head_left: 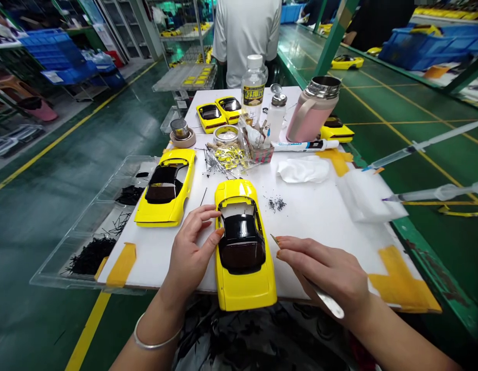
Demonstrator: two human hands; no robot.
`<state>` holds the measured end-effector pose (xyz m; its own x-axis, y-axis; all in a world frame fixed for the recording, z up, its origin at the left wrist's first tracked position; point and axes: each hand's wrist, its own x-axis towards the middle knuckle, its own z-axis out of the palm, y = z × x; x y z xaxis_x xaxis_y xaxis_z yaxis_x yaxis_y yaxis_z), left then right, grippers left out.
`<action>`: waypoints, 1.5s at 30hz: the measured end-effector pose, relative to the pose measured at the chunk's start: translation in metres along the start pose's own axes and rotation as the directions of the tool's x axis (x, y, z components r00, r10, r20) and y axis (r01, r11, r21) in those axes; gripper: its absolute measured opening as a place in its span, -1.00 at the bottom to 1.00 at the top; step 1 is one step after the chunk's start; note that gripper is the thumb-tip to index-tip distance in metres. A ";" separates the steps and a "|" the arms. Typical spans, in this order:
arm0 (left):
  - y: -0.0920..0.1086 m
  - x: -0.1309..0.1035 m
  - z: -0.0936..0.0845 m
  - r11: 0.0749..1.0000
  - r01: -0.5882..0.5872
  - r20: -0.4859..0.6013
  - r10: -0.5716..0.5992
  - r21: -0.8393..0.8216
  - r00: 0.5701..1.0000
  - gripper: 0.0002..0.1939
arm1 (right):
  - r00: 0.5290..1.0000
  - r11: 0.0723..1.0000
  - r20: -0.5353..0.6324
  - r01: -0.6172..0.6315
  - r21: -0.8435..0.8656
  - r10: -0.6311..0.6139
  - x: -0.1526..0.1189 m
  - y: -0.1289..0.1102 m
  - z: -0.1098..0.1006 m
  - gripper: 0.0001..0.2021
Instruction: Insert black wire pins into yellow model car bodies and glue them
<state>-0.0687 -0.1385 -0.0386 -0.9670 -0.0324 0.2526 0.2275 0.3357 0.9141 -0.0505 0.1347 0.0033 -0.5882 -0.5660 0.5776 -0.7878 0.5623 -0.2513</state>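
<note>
A yellow toy car body (246, 291) with a black roof lies at the front edge of the white board. My left hand (194, 247) grips its left side, thumb and fingers at the window frame. Just right of the car, my right hand (327, 268) is closed around metal tweezers (329, 303), whose tip points toward the car. Small black bits (277, 204) are scattered on the board beyond my right hand. A second yellow car body (161, 214) rests to the left of my left hand.
Clear trays of black strips (92, 255) stand at the left. A bag of yellow parts (231, 157), bottle (254, 87), pink flask (314, 111) and marker (304, 146) are farther back. Two syringes (440, 193) jut in from the right over white foam (368, 196). A person (246, 41) stands beyond.
</note>
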 end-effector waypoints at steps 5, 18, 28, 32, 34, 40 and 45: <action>0.001 0.001 0.001 1.000 0.008 -0.004 -0.008 -0.005 1.000 -0.78 | 1.000 1.000 0.012 -0.002 -0.008 0.002 0.004 -0.002 0.000 -0.75; 0.003 0.001 -0.001 1.000 0.011 0.011 -0.011 -0.016 1.000 -0.78 | 0.999 0.999 0.018 0.026 0.018 -0.026 0.011 -0.005 0.001 -0.75; 0.002 0.001 0.000 1.000 0.014 0.012 -0.014 -0.021 1.000 -0.78 | 0.996 0.995 0.038 -0.085 0.059 0.083 0.008 -0.005 -0.006 -0.72; 0.002 0.001 0.000 1.000 0.013 0.010 -0.013 -0.025 1.000 -0.77 | 0.985 0.985 -0.011 -0.169 0.019 0.169 0.010 -0.003 -0.003 -0.71; 0.002 0.001 0.000 1.000 0.011 0.004 -0.011 -0.017 1.000 -0.77 | 0.985 0.985 0.024 -0.172 -0.024 0.173 0.008 -0.003 0.004 -0.65; 0.001 0.001 0.000 1.000 0.013 0.002 -0.013 -0.006 1.000 -0.78 | 0.987 0.970 0.051 -0.141 -0.197 0.154 -0.001 -0.008 0.025 -0.61; 0.003 0.001 0.000 1.000 0.015 0.004 -0.015 -0.004 1.000 -0.77 | 0.990 0.973 0.051 -0.117 -0.201 0.130 -0.003 -0.012 0.030 -0.60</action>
<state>-0.0687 -0.1380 -0.0360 -0.9707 -0.0340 0.2377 0.2134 0.3316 0.9190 -0.0448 0.1110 -0.0188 -0.6938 -0.5182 0.5001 -0.6608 0.7341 -0.1561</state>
